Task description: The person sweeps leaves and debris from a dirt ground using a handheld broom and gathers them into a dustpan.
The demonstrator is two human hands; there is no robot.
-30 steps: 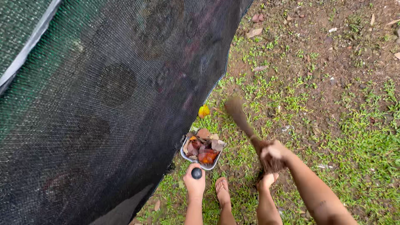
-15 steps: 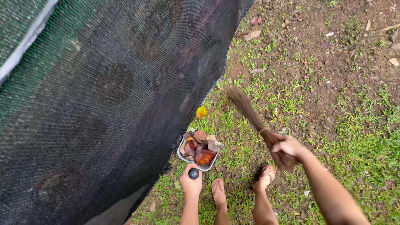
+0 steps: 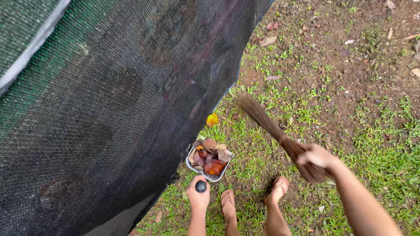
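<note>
Broom (image 3: pixel 267 124): bundle of brown twigs, held slanted over grass (image 3: pixel 385 144), bristle tips up-left near a yellow leaf (image 3: pixel 212 119); bound end clenched in right hand (image 3: pixel 316 156). Dustpan (image 3: pixel 209 162): pale, on the ground at the edge of black mesh netting (image 3: pixel 118 100), filled with brown and orange dry leaves; left hand (image 3: pixel 198 196) closed around its dark-knobbed handle. Two bare feet (image 3: pixel 228 204) stand just below the dustpan. Bare soil (image 3: pixel 350 52) with scattered leaves lies beyond.
</note>
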